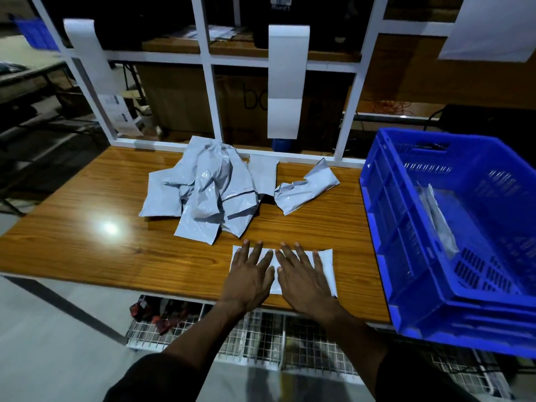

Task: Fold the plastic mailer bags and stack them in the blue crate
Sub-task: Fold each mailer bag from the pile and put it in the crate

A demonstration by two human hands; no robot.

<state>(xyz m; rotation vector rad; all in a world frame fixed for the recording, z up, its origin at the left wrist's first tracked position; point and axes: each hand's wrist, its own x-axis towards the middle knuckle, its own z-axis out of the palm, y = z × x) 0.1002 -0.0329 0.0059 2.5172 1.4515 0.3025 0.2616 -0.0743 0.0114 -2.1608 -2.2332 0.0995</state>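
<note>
Both my hands flat on one mailer bag at the near edge of the table.

On the left half of the wooden table (87,216) nothing lies but a glare spot; toward the middle sits one loose pile of crumpled grey mailers (203,190), too tangled for me to count, with one separate crumpled mailer (307,188) just to its right. In front of the pile lies the one flat mailer bag (326,262) I am working on: my left hand (251,278) presses its left part and my right hand (304,281) its right part, all fingers straight and spread, gripping nothing. At the far right stands one blue crate (385,216), touching the table's right end, with one grey folded mailer (441,224) leaning inside it.
</note>
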